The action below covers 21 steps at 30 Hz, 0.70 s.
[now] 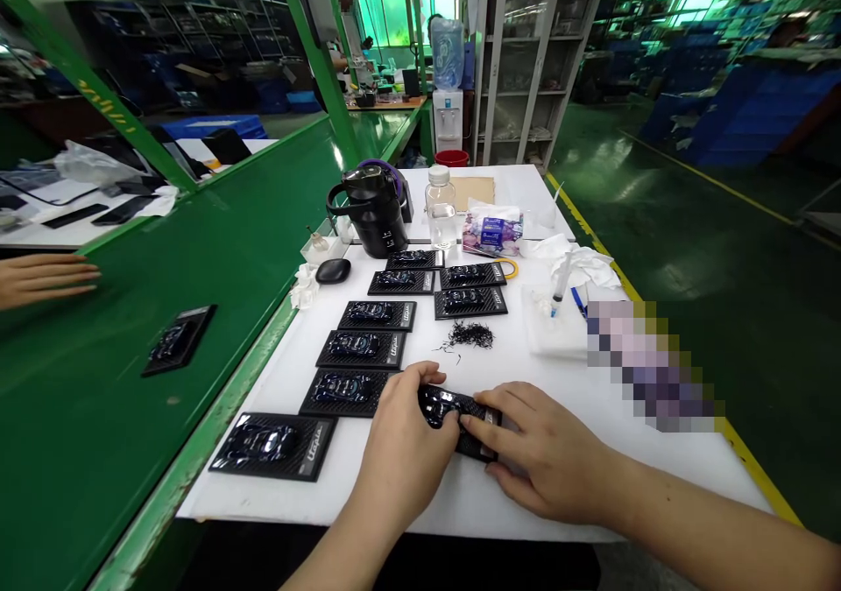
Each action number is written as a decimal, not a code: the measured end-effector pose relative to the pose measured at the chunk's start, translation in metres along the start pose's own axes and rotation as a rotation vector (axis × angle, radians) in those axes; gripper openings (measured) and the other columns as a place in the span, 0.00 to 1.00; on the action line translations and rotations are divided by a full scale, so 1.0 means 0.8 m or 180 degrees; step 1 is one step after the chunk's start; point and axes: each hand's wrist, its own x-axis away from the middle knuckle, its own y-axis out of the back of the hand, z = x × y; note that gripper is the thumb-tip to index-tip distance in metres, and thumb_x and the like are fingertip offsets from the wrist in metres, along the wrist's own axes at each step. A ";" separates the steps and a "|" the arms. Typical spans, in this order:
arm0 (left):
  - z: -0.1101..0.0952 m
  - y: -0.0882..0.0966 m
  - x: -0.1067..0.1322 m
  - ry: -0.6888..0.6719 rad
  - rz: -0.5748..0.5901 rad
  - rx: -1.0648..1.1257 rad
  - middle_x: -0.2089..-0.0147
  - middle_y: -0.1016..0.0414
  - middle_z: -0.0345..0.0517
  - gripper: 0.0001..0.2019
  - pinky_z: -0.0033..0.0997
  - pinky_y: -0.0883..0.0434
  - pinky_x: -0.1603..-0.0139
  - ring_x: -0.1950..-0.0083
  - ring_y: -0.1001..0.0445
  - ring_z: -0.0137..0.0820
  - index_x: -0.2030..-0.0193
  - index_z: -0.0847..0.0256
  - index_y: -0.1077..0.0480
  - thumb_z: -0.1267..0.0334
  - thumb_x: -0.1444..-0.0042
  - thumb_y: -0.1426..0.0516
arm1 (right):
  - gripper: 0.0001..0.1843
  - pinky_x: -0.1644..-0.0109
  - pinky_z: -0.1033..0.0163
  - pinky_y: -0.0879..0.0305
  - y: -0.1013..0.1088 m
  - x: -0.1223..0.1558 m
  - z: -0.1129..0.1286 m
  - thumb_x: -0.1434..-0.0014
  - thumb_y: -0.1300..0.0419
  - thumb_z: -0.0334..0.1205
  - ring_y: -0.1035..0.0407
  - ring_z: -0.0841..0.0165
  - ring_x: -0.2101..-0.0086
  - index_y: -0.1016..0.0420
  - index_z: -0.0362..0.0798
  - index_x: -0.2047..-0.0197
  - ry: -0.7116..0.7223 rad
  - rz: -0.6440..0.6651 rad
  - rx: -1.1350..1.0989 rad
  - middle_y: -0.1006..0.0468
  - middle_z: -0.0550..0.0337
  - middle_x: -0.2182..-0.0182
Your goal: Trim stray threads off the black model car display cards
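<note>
And there were the left hand [404,446] and right hand [542,451], both closed, gripping a black carbon-patterned card [453,411] between them on the white tabletop [460,505]; their fingers covered part of it, and a pixelated blur [647,368] hid the right of the frame.

**Blurred patch, covered card, cut-off hand**

Pixelated patch [650,365] hides whatever lies at the table's [276,499] right side. Black card [460,414] mostly covered by left hand [404,438] and right hand [545,451]. Co-worker's hand [45,280] cut off at left edge. Dark tuft [469,335] possibly fibres, too small to tell.
</note>
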 end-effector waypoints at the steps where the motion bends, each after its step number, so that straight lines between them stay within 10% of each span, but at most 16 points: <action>1: 0.000 0.001 -0.001 -0.0017 0.0013 -0.0026 0.46 0.27 0.46 0.22 0.48 0.35 0.35 0.40 0.30 0.39 0.46 0.56 0.33 0.71 0.49 0.40 | 0.26 0.43 0.43 0.35 0.000 0.000 0.000 0.39 0.41 0.36 0.37 0.51 0.47 0.33 0.44 0.37 -0.0003 -0.0009 0.0006 0.33 0.42 0.45; 21: 0.007 0.003 0.000 -0.0472 0.0122 -0.0305 0.45 0.29 0.48 0.18 0.52 0.34 0.34 0.39 0.32 0.41 0.47 0.57 0.32 0.67 0.45 0.42 | 0.26 0.47 0.43 0.33 0.001 -0.007 0.005 0.42 0.43 0.33 0.36 0.51 0.51 0.31 0.43 0.40 -0.0004 0.0041 0.0162 0.31 0.42 0.48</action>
